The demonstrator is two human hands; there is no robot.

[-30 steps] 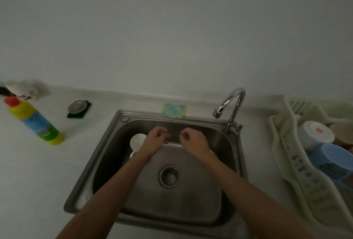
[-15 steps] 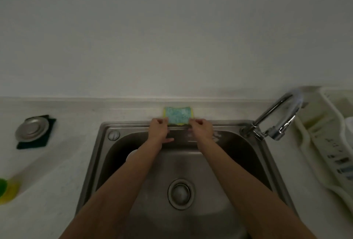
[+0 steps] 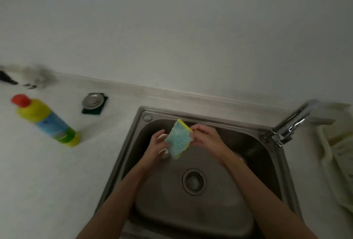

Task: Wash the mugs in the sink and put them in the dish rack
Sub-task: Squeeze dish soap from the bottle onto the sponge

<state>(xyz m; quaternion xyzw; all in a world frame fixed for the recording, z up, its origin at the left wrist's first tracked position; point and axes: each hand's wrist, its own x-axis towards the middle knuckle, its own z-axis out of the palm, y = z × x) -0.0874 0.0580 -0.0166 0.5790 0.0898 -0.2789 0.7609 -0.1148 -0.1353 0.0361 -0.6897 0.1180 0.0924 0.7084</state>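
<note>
Over the sink (image 3: 238, 210), your right hand (image 3: 206, 137) pinches the sponge (image 3: 178, 139), left hand (image 3: 155, 148) open; next, scrub a mug (image 3: 165, 152).

Both bare forearms are stretched out in front of them, hands close together. Right hand (image 3: 206, 139) has its fingers curled, pinching one edge of a sponge (image 3: 178, 138). Left hand (image 3: 155, 148) sits loosely cupped right at the opposite edge, honestly can't tell if it's actually gripping.
</note>
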